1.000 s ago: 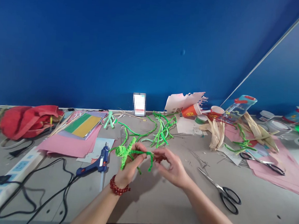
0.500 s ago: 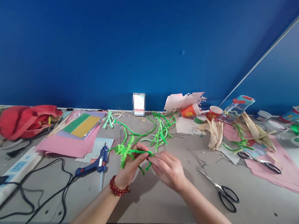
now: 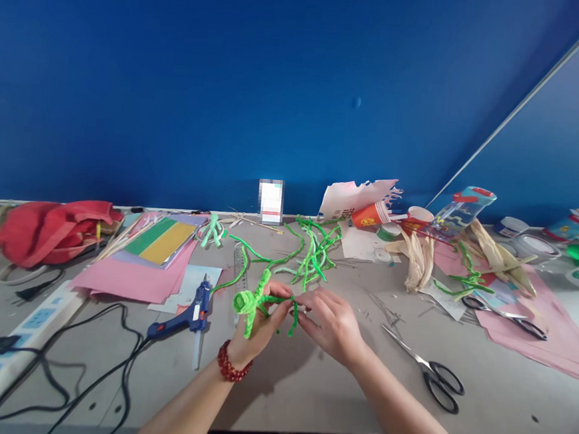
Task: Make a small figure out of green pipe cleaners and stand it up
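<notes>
Both hands (image 3: 334, 326) pinch a green fuzzy figure (image 3: 244, 302), tabletop (image 3: 310, 399) stretching between them and the near edge (image 3: 262, 431).

On the table (image 3: 335, 398), the power strip (image 3: 13, 342) lies at far left, with the bag (image 3: 52, 233) behind it near the wall (image 3: 280, 76). Right of the bag is a paper stack (image 3: 124, 279); before it — left of the left hand (image 3: 263, 328) — is the glue gun (image 3: 196, 315). The pipe-cleaner figure (image 3: 246, 302) is in the left hand, one end between the right hand's (image 3: 334, 324) fingertips. Loose pipe cleaners (image 3: 311, 252) lie behind both hands, paper cups (image 3: 371, 215) behind them rightward. Scissors (image 3: 428, 367) lie right of the right hand.
</notes>
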Motion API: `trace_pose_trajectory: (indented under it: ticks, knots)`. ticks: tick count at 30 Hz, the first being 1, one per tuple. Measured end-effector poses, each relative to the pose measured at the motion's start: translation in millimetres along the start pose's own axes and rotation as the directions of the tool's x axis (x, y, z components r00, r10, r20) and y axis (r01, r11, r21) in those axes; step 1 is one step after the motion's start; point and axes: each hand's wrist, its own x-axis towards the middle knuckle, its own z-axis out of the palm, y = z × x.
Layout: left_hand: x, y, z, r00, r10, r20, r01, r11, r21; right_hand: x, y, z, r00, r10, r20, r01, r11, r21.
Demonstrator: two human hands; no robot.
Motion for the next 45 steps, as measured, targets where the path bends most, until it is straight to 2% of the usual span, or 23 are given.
trace_pose_trajectory:
  ticks: [3,5,8,12,15,18,20,21,22,23,24,26,27,29,31,33,36,40,45]
  knots:
    - [-1,-9,-1.3,0.993,0.11,0.03,-0.112,0.991,0.077,-3,4,0,0.997,0.064,0.041,-0.066,0.996,0.056]
    - [0,-10,-2.7,0.98,0.185,0.075,-0.195,0.97,0.145,-5,6,1,0.985,0.157,0.073,-0.165,0.978,0.127]
    - [3,-3,-3.8,0.949,0.265,0.169,-0.301,0.921,0.246,-6,8,2,0.934,0.333,0.13,-0.357,0.879,0.316]
    - [7,9,-3.1,0.9,0.336,0.277,-0.419,0.843,0.337,-3,9,3,0.816,0.51,0.272,-0.565,0.605,0.562]
    - [7,10,-3.2,0.881,0.375,0.289,-0.458,0.829,0.321,0,9,4,0.714,0.568,0.41,-0.646,0.308,0.698]
    - [6,8,-4.4,0.895,0.362,0.26,-0.424,0.871,0.246,2,6,5,0.626,0.561,0.541,-0.666,0.024,0.746]
    - [4,5,-5.5,0.921,0.314,0.232,-0.357,0.917,0.179,2,4,7,0.581,0.545,0.604,-0.684,-0.076,0.726]
    - [3,4,-5.9,0.935,0.282,0.217,-0.316,0.938,0.141,2,3,8,0.569,0.537,0.623,-0.695,-0.091,0.713]
    - [3,2,-6.1,0.948,0.247,0.201,-0.272,0.957,0.104,1,2,9,0.57,0.537,0.622,-0.703,-0.073,0.707]
    - [2,1,-6.2,0.96,0.213,0.181,-0.229,0.971,0.069,0,2,10,0.586,0.553,0.593,-0.704,-0.015,0.71]
    - [2,0,-6.1,0.971,0.176,0.159,-0.184,0.982,0.037,-1,2,11,0.615,0.586,0.527,-0.694,0.086,0.715]
    - [2,-2,-5.4,0.988,0.085,0.129,-0.085,0.996,-0.01,-3,1,11,0.706,0.647,0.289,-0.629,0.384,0.676]
    - [2,-2,-4.9,0.992,0.041,0.12,-0.037,0.999,-0.035,-4,1,10,0.76,0.635,0.142,-0.572,0.548,0.611]
    - [2,-1,-4.0,0.993,-0.028,0.114,0.038,0.996,-0.086,-4,0,5,0.862,0.495,-0.107,-0.418,0.815,0.402]
    - [2,-1,-3.8,0.991,-0.061,0.119,0.077,0.988,-0.13,-3,0,-2,0.941,0.276,-0.197,-0.245,0.955,0.169]
    - [1,-1,-4.5,0.989,-0.073,0.128,0.094,0.982,-0.166,0,-1,-9,0.981,0.101,-0.166,-0.104,0.995,-0.004]
    - [0,-1,-6.2,0.991,-0.055,0.125,0.078,0.98,-0.181,4,0,-14,0.997,0.014,-0.079,-0.019,0.998,-0.061]
    - [1,4,-7.4,0.995,-0.011,0.096,0.018,0.997,-0.076,5,1,-10,0.997,0.067,-0.026,-0.065,0.995,0.075]
    - [1,8,-5.2,0.997,0.056,0.051,-0.055,0.998,-0.013,2,-2,-1,0.98,0.192,-0.055,-0.173,0.953,0.248]
